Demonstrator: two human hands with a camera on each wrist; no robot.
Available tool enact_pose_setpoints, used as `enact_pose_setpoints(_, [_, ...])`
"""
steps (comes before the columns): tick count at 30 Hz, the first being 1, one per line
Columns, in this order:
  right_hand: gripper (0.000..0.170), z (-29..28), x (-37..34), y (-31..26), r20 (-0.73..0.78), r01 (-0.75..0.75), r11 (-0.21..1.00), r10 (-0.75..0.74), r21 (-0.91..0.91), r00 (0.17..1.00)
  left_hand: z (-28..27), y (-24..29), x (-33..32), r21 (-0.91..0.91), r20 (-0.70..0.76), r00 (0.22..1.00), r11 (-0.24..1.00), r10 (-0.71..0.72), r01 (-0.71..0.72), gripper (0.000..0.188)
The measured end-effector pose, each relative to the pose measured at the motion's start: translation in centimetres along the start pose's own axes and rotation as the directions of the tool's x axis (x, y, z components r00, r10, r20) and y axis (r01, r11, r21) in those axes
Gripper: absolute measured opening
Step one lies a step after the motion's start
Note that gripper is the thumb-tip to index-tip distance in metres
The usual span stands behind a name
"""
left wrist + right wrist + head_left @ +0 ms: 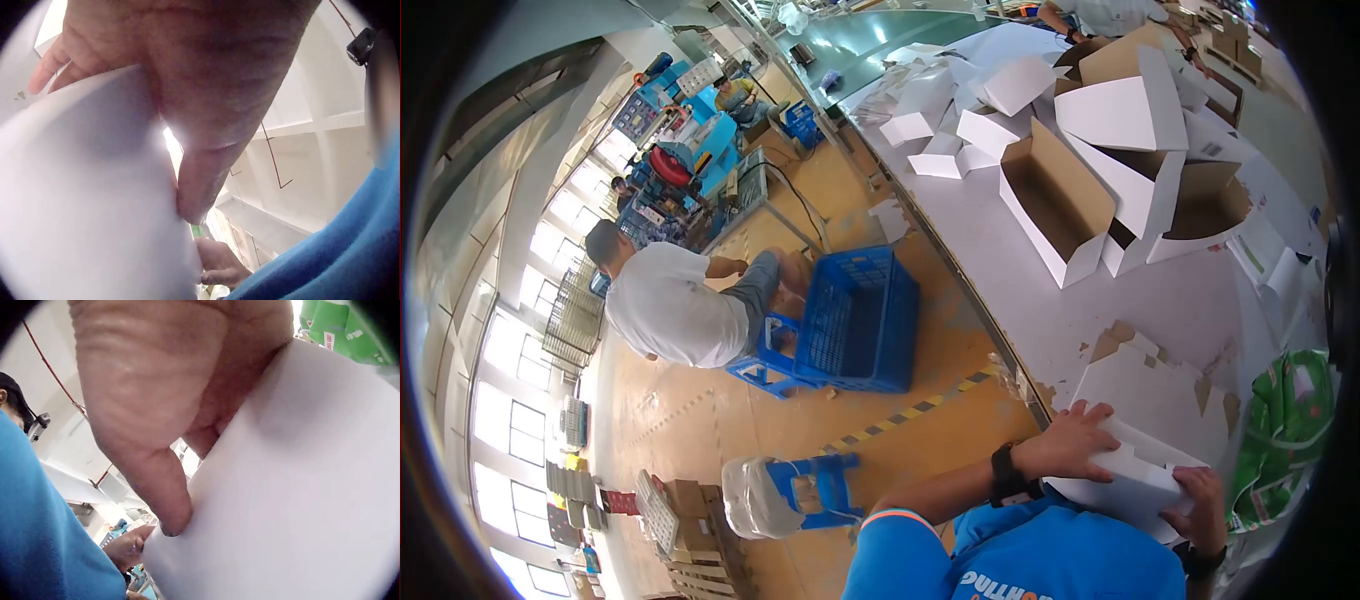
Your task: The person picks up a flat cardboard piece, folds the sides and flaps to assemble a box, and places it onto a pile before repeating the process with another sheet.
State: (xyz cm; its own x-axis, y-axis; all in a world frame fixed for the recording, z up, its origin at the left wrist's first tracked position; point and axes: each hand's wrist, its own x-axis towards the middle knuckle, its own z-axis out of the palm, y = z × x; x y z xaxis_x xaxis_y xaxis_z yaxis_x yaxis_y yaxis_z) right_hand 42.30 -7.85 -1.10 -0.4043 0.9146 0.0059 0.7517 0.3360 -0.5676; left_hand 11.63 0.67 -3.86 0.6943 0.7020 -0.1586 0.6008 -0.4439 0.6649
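Observation:
A white cardboard box [1137, 478], brown where its torn-looking inner edges show, is held near the front edge of the table, close to the person's body. The left hand [1065, 442] grips its left side, fingers spread over the top edge. At the opposite end the right hand [1198, 505] grips the box wall. In the left wrist view the left thumb [206, 181] lies along the white panel, with fingers over the far side. The right wrist view shows the right thumb [172, 500] against the outer face, other fingers behind the edge.
Several open white boxes [1055, 200] and folded blanks [940, 110] are heaped on the table [960, 215]. A green bag [1285, 430] lies right of the hands. On the floor to the left are a blue crate [860, 320], a stool [830, 490] and a seated person [680, 300].

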Motion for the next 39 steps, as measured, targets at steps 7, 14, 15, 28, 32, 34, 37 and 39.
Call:
enact_pose_setpoints(7, [0.062, 0.1, 0.0, -0.1, 0.021, -0.015, 1.000, 0.015, 0.016, 1.000, 0.0, 0.2, -0.1, 0.029, 0.009, 0.999, 0.999, 0.030, -0.031, 0.053])
enact_pose_setpoints(14, [0.063, -0.5, -0.1, -0.1, 0.025, -0.071, 0.997, 0.071, -0.021, 0.997, 0.4, 0.2, -0.4, 0.056, -0.030, 0.998, 0.997, 0.058, -0.056, 0.051])
enact_pose_setpoints(15, [0.064, -0.6, -0.2, 0.0, 0.031, -0.079, 0.997, 0.080, -0.023, 0.996, 0.2, 0.3, -0.5, 0.058, -0.025, 0.998, 0.997, 0.059, -0.058, 0.051])
enact_pose_setpoints(28, [0.051, -1.5, -1.0, 1.0, 0.100, -0.047, 0.999, 0.048, -0.013, 0.994, 0.0, 0.2, -0.4, 0.157, 0.035, 0.986, 0.974, 0.162, -0.165, 0.051])
enact_pose_setpoints(32, [0.051, -1.4, -1.1, 1.2, 0.070, -0.033, 0.998, 0.037, -0.056, 0.997, -1.9, 1.6, 0.3, 0.162, 0.119, 0.989, 0.981, 0.088, -0.107, 0.049])
enact_pose_setpoints(34, [0.051, -1.3, -1.1, 1.5, 0.076, -0.030, 0.999, 0.033, -0.044, 0.997, -2.2, 2.0, 0.7, 0.159, 0.148, 0.989, 0.987, 0.015, -0.039, 0.049])
enact_pose_setpoints(37, [0.052, -1.3, -1.3, 1.8, 0.080, -0.030, 0.999, 0.033, -0.034, 0.996, -2.2, 2.3, 0.9, 0.188, 0.168, 0.985, 0.980, 0.029, -0.061, 0.049])
enact_pose_setpoints(39, [0.051, -1.6, -1.4, 1.6, 0.094, -0.027, 0.999, 0.031, -0.040, 0.995, -2.4, 2.9, 0.9, 0.217, 0.193, 0.981, 0.973, 0.031, -0.074, 0.049])
